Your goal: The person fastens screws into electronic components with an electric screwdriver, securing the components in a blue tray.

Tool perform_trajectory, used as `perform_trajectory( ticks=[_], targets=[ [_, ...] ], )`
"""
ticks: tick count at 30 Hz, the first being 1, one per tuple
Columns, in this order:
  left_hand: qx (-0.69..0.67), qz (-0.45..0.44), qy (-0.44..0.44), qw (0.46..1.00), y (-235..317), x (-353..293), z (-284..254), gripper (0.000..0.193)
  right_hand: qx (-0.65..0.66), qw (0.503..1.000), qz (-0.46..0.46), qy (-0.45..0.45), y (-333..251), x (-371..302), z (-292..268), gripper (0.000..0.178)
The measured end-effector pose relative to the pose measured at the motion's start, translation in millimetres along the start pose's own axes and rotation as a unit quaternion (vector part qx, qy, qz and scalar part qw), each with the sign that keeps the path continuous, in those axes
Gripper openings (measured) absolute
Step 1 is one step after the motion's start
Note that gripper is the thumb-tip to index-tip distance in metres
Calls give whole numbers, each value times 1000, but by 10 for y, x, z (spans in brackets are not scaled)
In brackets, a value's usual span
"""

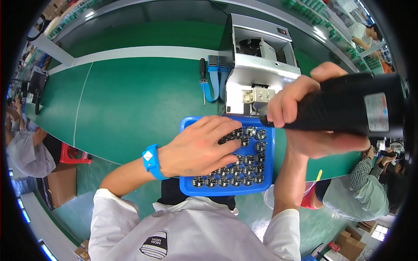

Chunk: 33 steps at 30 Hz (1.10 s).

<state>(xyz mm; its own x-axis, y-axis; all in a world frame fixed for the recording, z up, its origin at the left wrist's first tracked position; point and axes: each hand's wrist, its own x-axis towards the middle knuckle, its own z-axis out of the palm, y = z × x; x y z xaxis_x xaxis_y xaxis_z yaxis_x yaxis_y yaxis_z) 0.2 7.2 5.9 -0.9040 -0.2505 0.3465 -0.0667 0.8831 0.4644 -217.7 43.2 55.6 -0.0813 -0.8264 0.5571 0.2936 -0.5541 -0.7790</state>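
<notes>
A blue tray [227, 192] stands at the table's near edge, with rows of small round black-and-silver parts [236, 181] in it. Over its left half lies my left hand [201, 145], fingers apart and bent, the tips at the parts; what lies beneath the palm is hidden. My right hand [300, 111] is wrapped round a black cylindrical handheld tool [344, 104] with a pale label. This tool is held up close to the camera, above the tray's right edge, and its narrow end points left. Its exact kind cannot be made out.
Behind the tray stands a silver-and-black bench machine [257, 65]. A screwdriver [203, 74] and a blue strap [214, 82] lie left of it on the green table [135, 100]. Other people sit on both sides; a red stool [72, 154] stands at left.
</notes>
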Motion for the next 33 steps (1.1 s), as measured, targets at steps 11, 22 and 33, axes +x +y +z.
perform_trajectory(
  ticks=[11,22,33],
  targets=[
    [-29,96,-25,995,-37,-161,-103,39,52,998,-20,18,-126,-416,253,91],
    [50,62,-102,992,14,-129,-52,55,12,998,63,21,14,-594,220,94],
    [34,44,-111,992,-54,-110,-29,54,31,997,63,14,98,-605,172,94]
  ],
)
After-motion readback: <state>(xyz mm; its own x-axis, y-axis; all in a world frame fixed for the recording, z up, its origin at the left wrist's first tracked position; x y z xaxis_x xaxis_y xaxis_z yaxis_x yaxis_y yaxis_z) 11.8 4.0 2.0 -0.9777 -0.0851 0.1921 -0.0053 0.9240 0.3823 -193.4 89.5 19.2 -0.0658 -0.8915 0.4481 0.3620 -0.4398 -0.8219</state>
